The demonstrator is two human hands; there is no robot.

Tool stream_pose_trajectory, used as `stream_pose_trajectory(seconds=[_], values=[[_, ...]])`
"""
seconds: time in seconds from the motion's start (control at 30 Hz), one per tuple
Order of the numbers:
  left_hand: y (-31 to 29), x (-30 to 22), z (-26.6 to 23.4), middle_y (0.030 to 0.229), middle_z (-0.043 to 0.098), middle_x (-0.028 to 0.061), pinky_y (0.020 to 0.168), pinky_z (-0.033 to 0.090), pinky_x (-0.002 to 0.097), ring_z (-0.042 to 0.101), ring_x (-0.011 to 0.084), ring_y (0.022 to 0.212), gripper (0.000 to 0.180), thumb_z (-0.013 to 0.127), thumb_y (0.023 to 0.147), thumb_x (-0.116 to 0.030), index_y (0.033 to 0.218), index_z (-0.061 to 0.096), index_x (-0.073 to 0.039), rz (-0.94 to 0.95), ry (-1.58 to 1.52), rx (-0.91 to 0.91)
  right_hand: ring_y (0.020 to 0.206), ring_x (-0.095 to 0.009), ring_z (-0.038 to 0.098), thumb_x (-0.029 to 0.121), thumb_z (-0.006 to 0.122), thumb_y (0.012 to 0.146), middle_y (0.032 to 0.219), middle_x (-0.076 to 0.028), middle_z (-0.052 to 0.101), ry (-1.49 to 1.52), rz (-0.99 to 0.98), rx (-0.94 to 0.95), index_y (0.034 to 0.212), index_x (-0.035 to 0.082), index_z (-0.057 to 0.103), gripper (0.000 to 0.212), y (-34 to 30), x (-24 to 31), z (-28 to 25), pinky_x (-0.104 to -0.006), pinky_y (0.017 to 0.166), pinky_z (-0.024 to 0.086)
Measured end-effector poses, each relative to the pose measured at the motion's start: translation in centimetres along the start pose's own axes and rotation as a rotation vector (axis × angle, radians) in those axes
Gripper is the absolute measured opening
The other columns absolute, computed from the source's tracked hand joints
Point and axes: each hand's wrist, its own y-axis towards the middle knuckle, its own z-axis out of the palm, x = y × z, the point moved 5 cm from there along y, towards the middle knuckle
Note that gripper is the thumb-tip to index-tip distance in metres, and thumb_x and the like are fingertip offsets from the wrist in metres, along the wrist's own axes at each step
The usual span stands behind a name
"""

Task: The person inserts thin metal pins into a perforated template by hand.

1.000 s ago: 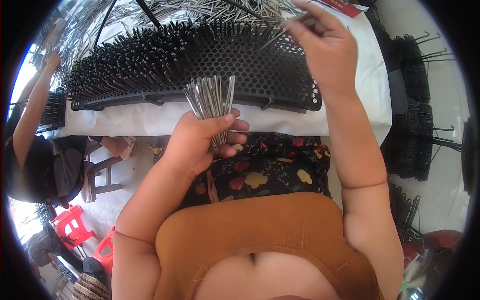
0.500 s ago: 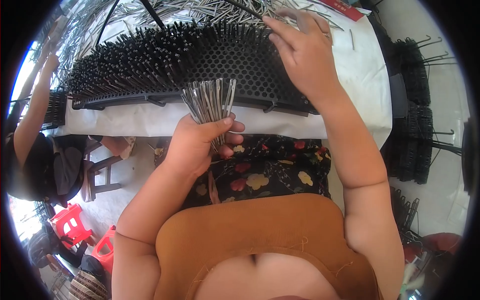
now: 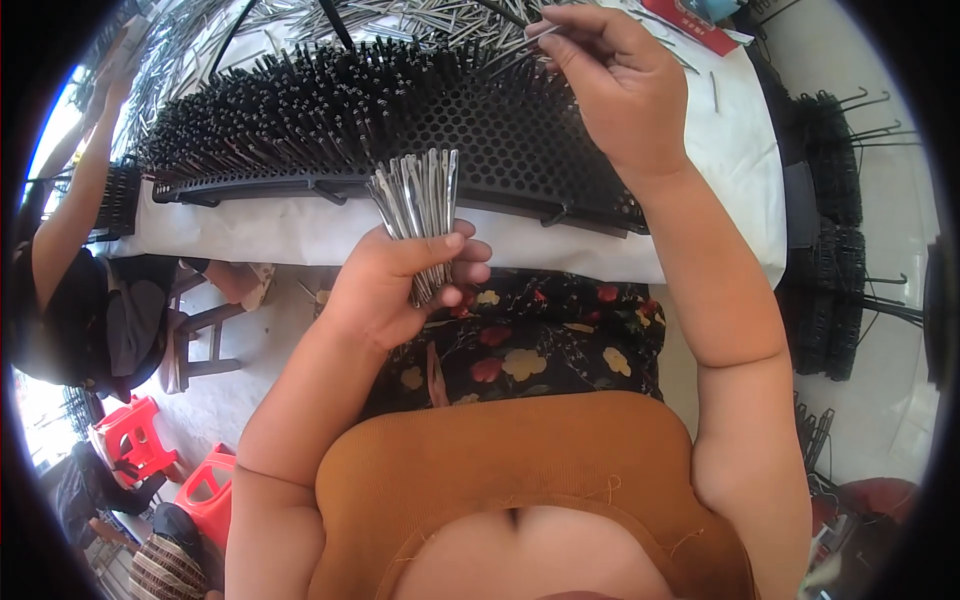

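Observation:
My left hand (image 3: 385,275) is closed round a bundle of thin silver metal strips (image 3: 420,200), which fan upward and have small holes at their top ends. It is just in front of the near edge of a black perforated rack (image 3: 480,125). Many dark strips (image 3: 270,120) stand upright in the rack's left and middle holes, while bare holes show on its right. Over the rack's far right corner, my right hand (image 3: 630,95) pinches a thin metal strip (image 3: 522,45) between thumb and forefinger.
Loose metal strips (image 3: 420,20) lie heaped behind the rack on a white-covered table (image 3: 740,150). A red box (image 3: 690,25) lies at the far right. Black racks with hooks (image 3: 825,240) stand beyond the table's right edge. At left are another person's arm (image 3: 75,200) and red stools (image 3: 140,440).
The fingers of my right hand have closed in a pinch, and a thin strip now shows between them. My left hand still holds the bundle, turned slightly more upright.

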Motion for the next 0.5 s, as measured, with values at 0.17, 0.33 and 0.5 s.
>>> stream_pose_trajectory(seconds=[0.17, 0.33, 0.5], values=[[0.2, 0.4, 0.2, 0.104, 0.068, 0.0179, 0.068, 0.061, 0.0358, 0.070, 0.0256, 0.089, 0.035, 0.064, 0.090, -0.008, 0.121, 0.056, 0.006, -0.002, -0.037, 0.052, 0.085, -0.009, 0.069, 0.001, 0.068, 0.090, 0.094, -0.005, 0.075, -0.223, -0.161, 0.061, 0.109, 0.001, 0.070, 0.018, 0.0, 0.6, 1.0, -0.0214, 0.076, 0.055], [0.4, 0.5, 0.6, 0.108, 0.067, 0.0205, 0.073, 0.064, 0.0441, 0.070, 0.0303, 0.095, 0.042, 0.063, 0.090, -0.006, 0.127, 0.052, 0.007, -0.005, -0.187, 0.135, 0.087, -0.014, 0.073, 0.002, 0.070, 0.087, 0.094, -0.008, 0.075, -0.419, -0.347, 0.205, 0.108, 0.004, 0.071, 0.021, 0.6, 2.2, 2.4, -0.0233, 0.075, 0.055], [0.5, 0.4, 0.5, 0.107, 0.066, 0.0204, 0.067, 0.064, 0.0435, 0.070, 0.0298, 0.090, 0.034, 0.062, 0.093, -0.012, 0.120, 0.053, 0.006, 0.013, -0.062, 0.098, 0.086, -0.017, 0.072, 0.009, 0.071, 0.088, 0.096, -0.008, 0.075, -0.509, -0.431, 0.212, 0.107, 0.007, 0.072, 0.019, 1.6, 1.7, 3.2, -0.0257, 0.076, 0.054]])
